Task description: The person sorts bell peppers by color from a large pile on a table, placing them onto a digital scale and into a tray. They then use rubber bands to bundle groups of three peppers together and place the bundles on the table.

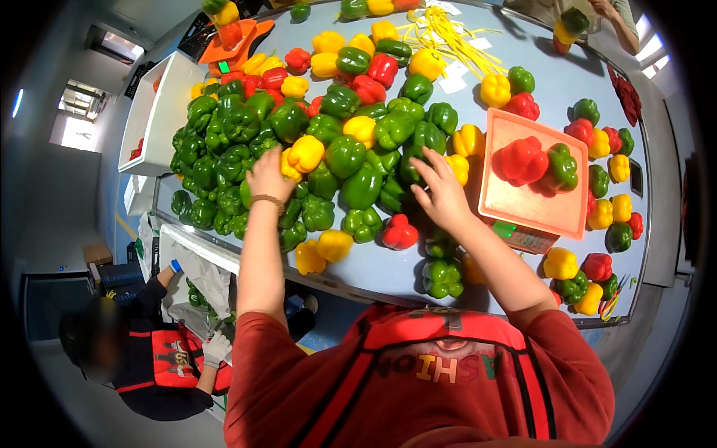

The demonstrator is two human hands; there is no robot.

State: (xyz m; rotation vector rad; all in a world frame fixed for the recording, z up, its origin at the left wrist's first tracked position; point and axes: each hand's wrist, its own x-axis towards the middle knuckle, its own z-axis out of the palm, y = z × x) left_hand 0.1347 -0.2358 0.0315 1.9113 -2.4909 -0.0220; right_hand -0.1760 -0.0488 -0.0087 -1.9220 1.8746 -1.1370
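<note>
My left hand (271,176) reaches into the pile of green bell peppers (224,140), against a yellow bell pepper (288,166). A second yellow bell pepper (307,153) lies right beside it. Part of the fingers is hidden, so a grip cannot be made out. Over the right side of the pile, my right hand (442,190) is spread with nothing in it. Close to its fingertips are a green bell pepper (411,163) and a yellow bell pepper (459,169). A red bell pepper (400,232) rests on the table (369,263) between my forearms.
On the right, a scale's orange tray (532,218) holds a red pepper (523,161) and a green pepper (560,168). Grouped peppers line the right edge. Yellow ties (448,39) lie at the back. A white foam box (159,112) stands left; a gloved co-worker (162,353) is lower left.
</note>
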